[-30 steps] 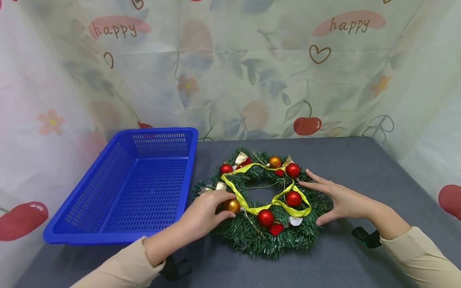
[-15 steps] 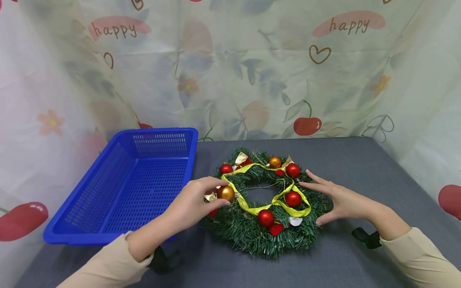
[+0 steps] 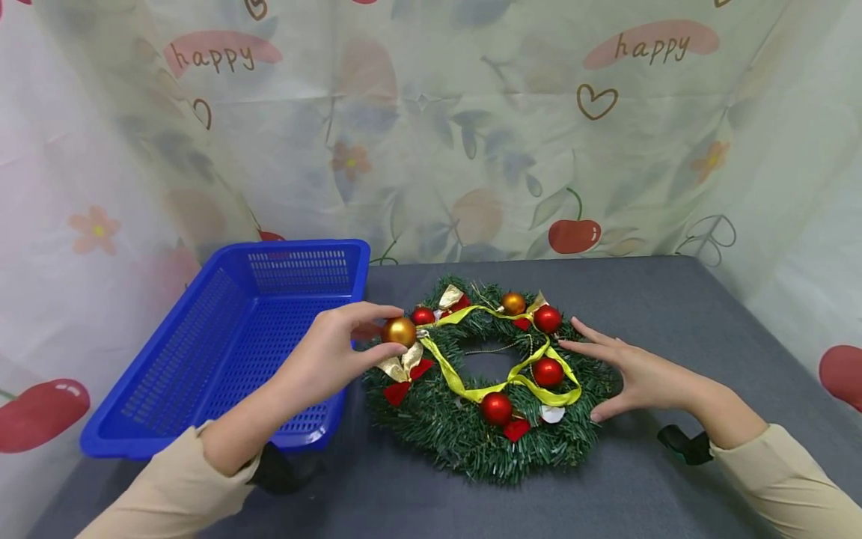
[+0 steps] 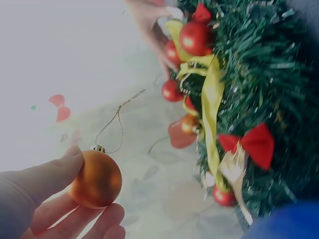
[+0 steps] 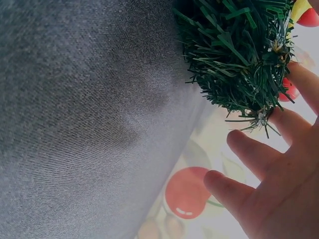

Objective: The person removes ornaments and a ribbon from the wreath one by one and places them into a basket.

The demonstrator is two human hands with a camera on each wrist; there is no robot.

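A green wreath [image 3: 471, 434] with red and gold balls, a yellow ribbon [image 3: 465, 385] and small bows lies on the grey table [image 3: 673, 299]. My left hand [image 3: 323, 359] pinches a gold ball [image 3: 399, 331] lifted off the wreath's left edge; in the left wrist view the gold ball [image 4: 96, 179] sits between thumb and fingers with its thin gold string loose above. My right hand [image 3: 633, 374] lies with straight fingers against the wreath's right side; in the right wrist view the fingers [image 5: 249, 154] touch the green needles [image 5: 234, 55].
A blue slotted plastic basket [image 3: 202, 442] stands left of the wreath with nothing in it. A printed curtain [image 3: 431, 127] hangs behind and to both sides of the table. A black wrist strap [image 3: 683, 443] shows under my right forearm.
My left hand has pulled the gold ball off the wreath's left rim and carried it up and left toward the basket. A gold and red bow now shows there. The right hand stayed still.
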